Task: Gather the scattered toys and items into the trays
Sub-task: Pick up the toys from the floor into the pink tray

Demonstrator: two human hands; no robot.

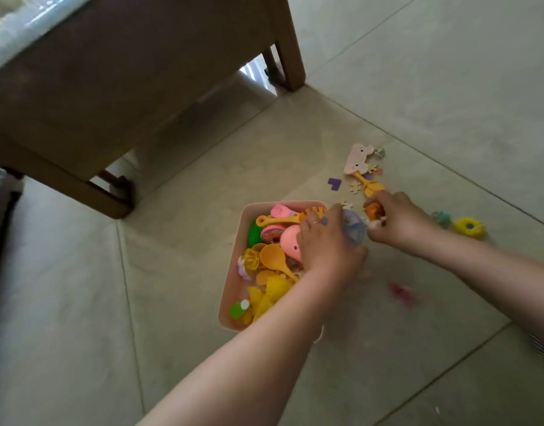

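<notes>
Seen from above, a person crouches over a pale tiled floor [418,87] beside the leg of a wooden table [290,44]. A pink tray [234,302] sits on the floor near the middle of the view, already well filled with plastic toys: a pink round-bodied figure [290,241], an orange scoop [272,258], yellow pieces [273,289], a green piece [237,309] and others heaped together. The left hand [326,244], with a ring on one finger, reaches across the tray's far right corner, its fingers curled around a translucent bluish round toy [353,230]. The right hand [399,219] is just beside it on the floor, fingers closed around a small orange toy [374,209] with something whitish below it; the blur makes it hard to say exactly what. The two hands are almost touching. Much of the gathering looks done, but several things are still loose on the floor beyond the tray: a pale pink animal-shaped board [356,159], a yellow shovel [369,184], a purple foam shape [334,183], scattered puzzle pieces [354,188], a yellow ring flower [469,227], a small teal piece [441,218] and a blurred red item [401,292] nearer the person. Only one tray is in view, so the state of any others cannot be told.
</notes>
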